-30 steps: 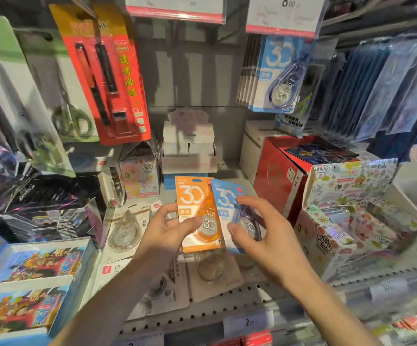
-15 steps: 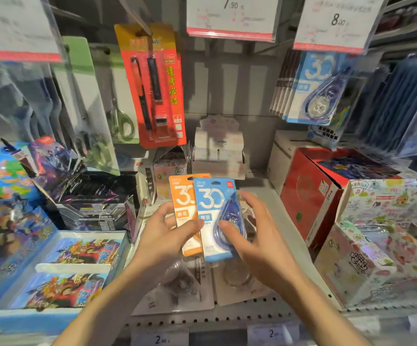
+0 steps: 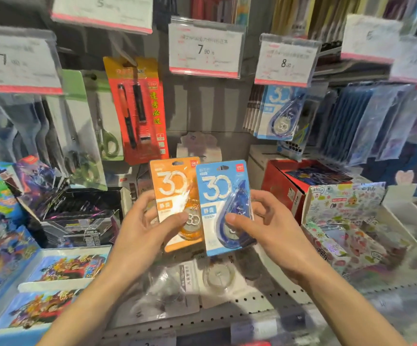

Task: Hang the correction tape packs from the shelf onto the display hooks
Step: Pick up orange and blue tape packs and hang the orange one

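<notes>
Above shelf (image 3: 252,299) I see L hand (image 3: 142,228) pinching orange pack (image 3: 175,196), R hand (image 3: 267,228) pinching blue pack (image 3: 217,196), packs overlapping w/ blue in front.

One view only, from the person's head, facing forward and slightly down into a shop display. It sits close: both forearms come up from the bottom edge, the left hand (image 3: 142,231) and right hand (image 3: 272,233) meeting mid-frame. The perforated shelf (image 3: 252,303) runs along the bottom, price tags (image 3: 206,49) hang across the top. The wide lens bends the edges, and the corners blur.
</notes>
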A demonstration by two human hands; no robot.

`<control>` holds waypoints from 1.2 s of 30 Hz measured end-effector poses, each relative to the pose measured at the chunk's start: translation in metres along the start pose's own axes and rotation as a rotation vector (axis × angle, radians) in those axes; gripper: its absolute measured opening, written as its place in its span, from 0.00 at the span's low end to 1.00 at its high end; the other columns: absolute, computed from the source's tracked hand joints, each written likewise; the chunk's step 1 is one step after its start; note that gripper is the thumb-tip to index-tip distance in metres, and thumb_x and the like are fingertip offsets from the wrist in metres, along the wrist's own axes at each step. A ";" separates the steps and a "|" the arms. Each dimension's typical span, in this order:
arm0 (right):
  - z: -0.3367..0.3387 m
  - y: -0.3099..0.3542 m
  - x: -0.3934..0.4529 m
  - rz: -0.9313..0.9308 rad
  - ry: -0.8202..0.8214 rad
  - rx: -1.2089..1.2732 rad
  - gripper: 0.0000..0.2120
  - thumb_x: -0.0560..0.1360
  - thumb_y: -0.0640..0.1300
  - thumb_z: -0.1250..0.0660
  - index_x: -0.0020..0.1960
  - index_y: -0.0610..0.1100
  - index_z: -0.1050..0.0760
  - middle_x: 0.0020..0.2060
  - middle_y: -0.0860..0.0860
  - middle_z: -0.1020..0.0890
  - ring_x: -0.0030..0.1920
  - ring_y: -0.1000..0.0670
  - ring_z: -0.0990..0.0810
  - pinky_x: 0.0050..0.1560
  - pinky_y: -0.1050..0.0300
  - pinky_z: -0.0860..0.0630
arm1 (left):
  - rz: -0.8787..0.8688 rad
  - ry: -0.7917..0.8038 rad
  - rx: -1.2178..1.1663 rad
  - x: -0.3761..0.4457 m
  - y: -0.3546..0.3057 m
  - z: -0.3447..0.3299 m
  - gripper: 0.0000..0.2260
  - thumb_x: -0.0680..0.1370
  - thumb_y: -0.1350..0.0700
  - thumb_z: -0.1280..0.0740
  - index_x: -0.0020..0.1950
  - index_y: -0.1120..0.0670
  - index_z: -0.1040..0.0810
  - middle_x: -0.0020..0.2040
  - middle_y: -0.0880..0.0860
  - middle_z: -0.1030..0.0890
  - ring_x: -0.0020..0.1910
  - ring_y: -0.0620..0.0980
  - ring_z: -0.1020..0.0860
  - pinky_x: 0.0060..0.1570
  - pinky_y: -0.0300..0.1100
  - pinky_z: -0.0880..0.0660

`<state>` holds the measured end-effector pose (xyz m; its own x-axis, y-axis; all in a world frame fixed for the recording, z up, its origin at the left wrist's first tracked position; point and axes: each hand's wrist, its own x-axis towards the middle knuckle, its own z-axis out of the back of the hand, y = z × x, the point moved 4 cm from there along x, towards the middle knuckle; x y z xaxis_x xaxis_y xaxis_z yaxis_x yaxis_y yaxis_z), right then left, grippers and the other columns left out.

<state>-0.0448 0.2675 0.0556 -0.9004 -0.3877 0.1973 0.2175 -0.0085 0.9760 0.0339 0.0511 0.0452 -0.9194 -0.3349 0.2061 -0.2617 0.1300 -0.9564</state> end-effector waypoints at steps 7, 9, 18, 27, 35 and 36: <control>0.076 0.033 -0.015 0.178 0.011 0.045 0.24 0.71 0.41 0.25 0.65 0.43 0.27 0.54 0.50 0.12 0.53 0.51 0.12 0.46 0.62 0.18 | -0.124 -0.023 0.042 -0.012 -0.023 -0.069 0.20 0.73 0.66 0.26 0.63 0.56 0.24 0.49 0.53 0.11 0.41 0.47 0.13 0.34 0.35 0.20; 0.105 0.039 -0.020 0.209 0.028 0.045 0.26 0.69 0.45 0.25 0.65 0.45 0.27 0.54 0.52 0.12 0.53 0.52 0.12 0.46 0.62 0.17 | -0.160 -0.040 0.045 -0.018 -0.026 -0.098 0.21 0.73 0.66 0.26 0.64 0.55 0.24 0.46 0.53 0.11 0.34 0.45 0.15 0.29 0.33 0.24; 0.239 0.036 -0.028 0.263 0.070 0.061 0.28 0.68 0.48 0.24 0.65 0.45 0.26 0.54 0.52 0.12 0.54 0.53 0.13 0.48 0.64 0.18 | -0.221 -0.121 0.052 -0.035 -0.023 -0.228 0.19 0.75 0.66 0.27 0.62 0.52 0.25 0.47 0.49 0.11 0.40 0.45 0.12 0.31 0.36 0.19; 0.273 0.035 -0.003 0.266 0.116 0.083 0.27 0.67 0.48 0.24 0.64 0.47 0.26 0.53 0.51 0.12 0.53 0.51 0.12 0.48 0.60 0.17 | -0.282 -0.164 0.184 -0.028 -0.038 -0.255 0.19 0.76 0.65 0.27 0.64 0.50 0.24 0.51 0.49 0.11 0.46 0.48 0.12 0.36 0.35 0.19; 0.252 0.042 0.030 0.280 0.120 -0.027 0.19 0.76 0.45 0.25 0.63 0.57 0.27 0.53 0.64 0.14 0.53 0.61 0.14 0.46 0.68 0.19 | -0.386 -0.161 0.250 -0.007 -0.055 -0.230 0.19 0.74 0.59 0.25 0.63 0.48 0.22 0.53 0.47 0.12 0.47 0.46 0.13 0.36 0.35 0.19; 0.248 0.045 0.034 0.291 0.118 -0.036 0.19 0.76 0.45 0.26 0.63 0.56 0.27 0.53 0.64 0.14 0.53 0.61 0.14 0.46 0.68 0.19 | -0.398 -0.164 0.255 -0.004 -0.057 -0.226 0.19 0.74 0.58 0.24 0.62 0.47 0.22 0.53 0.47 0.12 0.47 0.46 0.13 0.36 0.36 0.18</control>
<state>-0.1596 0.4825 0.1290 -0.7490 -0.4825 0.4541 0.4749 0.0870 0.8758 -0.0136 0.2556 0.1461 -0.6993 -0.4570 0.5496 -0.4838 -0.2635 -0.8346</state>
